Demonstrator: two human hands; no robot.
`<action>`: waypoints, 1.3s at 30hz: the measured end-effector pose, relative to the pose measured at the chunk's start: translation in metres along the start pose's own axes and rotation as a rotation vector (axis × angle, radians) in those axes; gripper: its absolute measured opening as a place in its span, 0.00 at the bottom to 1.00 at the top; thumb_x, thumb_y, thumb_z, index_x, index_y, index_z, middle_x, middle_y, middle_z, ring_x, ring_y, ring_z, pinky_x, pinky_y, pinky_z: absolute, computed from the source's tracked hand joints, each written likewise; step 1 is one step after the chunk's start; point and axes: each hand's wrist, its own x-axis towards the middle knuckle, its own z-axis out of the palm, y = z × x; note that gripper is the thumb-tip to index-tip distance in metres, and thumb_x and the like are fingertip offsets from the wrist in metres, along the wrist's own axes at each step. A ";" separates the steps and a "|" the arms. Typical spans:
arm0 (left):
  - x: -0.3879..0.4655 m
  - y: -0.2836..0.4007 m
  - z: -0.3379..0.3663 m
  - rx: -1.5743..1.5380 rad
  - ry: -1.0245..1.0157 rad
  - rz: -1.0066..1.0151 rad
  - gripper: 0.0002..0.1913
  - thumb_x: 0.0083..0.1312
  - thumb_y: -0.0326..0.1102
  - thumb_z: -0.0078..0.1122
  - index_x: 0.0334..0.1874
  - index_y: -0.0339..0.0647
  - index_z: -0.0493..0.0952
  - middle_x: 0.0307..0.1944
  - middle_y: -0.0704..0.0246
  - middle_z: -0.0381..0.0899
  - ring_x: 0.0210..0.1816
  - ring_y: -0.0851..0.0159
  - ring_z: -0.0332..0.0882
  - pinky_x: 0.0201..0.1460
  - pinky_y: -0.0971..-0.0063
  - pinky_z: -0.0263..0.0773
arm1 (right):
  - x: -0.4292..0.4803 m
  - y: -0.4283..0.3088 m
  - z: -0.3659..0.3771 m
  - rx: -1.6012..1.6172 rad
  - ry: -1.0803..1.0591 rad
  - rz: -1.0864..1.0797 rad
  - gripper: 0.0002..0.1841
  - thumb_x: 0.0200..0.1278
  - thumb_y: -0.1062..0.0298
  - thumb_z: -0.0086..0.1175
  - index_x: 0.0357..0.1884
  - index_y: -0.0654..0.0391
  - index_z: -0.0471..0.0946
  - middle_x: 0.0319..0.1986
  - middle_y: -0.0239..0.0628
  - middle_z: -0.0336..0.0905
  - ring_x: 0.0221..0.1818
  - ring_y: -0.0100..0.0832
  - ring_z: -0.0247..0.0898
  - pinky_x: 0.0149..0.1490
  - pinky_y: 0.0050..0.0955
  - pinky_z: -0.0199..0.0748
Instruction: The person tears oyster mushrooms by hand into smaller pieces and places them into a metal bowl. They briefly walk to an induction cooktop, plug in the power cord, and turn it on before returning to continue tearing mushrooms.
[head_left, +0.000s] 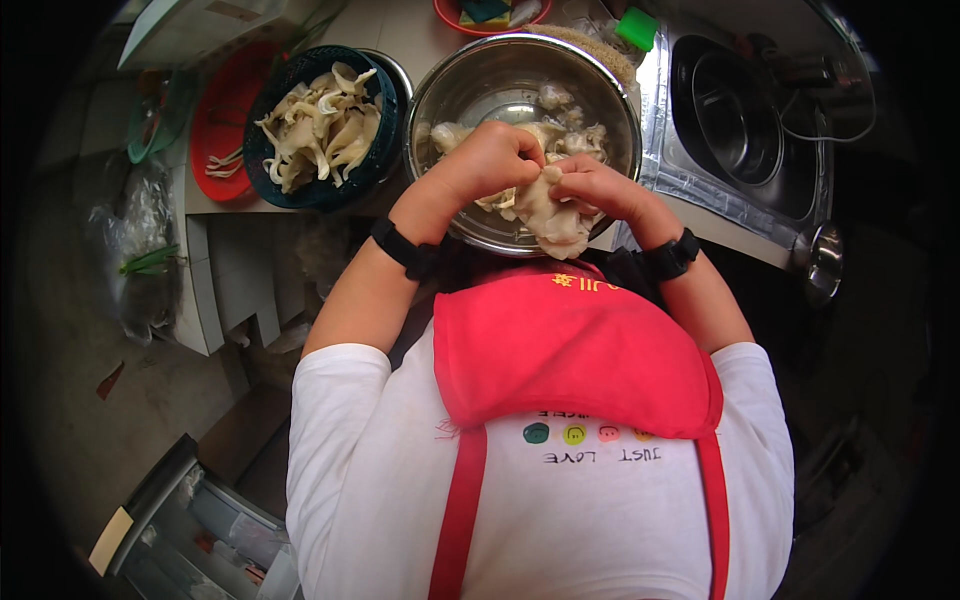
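Over the near side of a steel basin (634, 150), my left hand (501, 156) and my right hand (596, 184) meet at the stem end of a pale oyster mushroom cluster (553, 214). The fingers of both hands pinch it, and its caps hang towards the basin's near rim. More wet mushrooms (585, 141) lie in water in the basin, partly hidden by the hands. To the left, a dark green plastic colander (259, 169) holds a heap of torn oyster mushroom pieces (322, 127).
A red plastic basin (206, 142) stands left of the colander. Behind the steel basin are a red bowl (491, 31) with sponges and a green block (637, 28). At right is a black and steel gas stove (799, 172); a steel bowl (825, 262) is at its near corner.
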 end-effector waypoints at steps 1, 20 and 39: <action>0.000 0.000 0.000 -0.069 0.050 -0.059 0.07 0.52 0.28 0.57 0.31 0.34 0.80 0.22 0.72 0.77 0.21 0.77 0.71 0.22 0.83 0.67 | 0.001 0.002 -0.001 -0.008 -0.006 0.004 0.09 0.52 0.70 0.48 0.33 0.60 0.77 0.17 0.21 0.66 0.15 0.13 0.54 0.19 0.14 0.48; -0.014 -0.020 0.001 -0.643 -0.036 -0.217 0.08 0.54 0.31 0.56 0.29 0.33 0.78 0.19 0.70 0.74 0.17 0.76 0.68 0.19 0.84 0.62 | 0.001 -0.002 -0.008 -0.045 0.079 -0.083 0.07 0.52 0.68 0.48 0.30 0.59 0.75 0.21 0.24 0.69 0.19 0.16 0.59 0.23 0.15 0.56; -0.031 -0.040 -0.002 -0.954 0.218 -0.235 0.08 0.60 0.27 0.45 0.38 0.32 0.73 0.28 0.64 0.77 0.22 0.73 0.72 0.19 0.85 0.67 | 0.008 0.003 -0.013 0.877 0.153 -0.193 0.24 0.69 0.61 0.30 0.60 0.67 0.60 0.53 0.51 0.68 0.54 0.44 0.68 0.58 0.42 0.67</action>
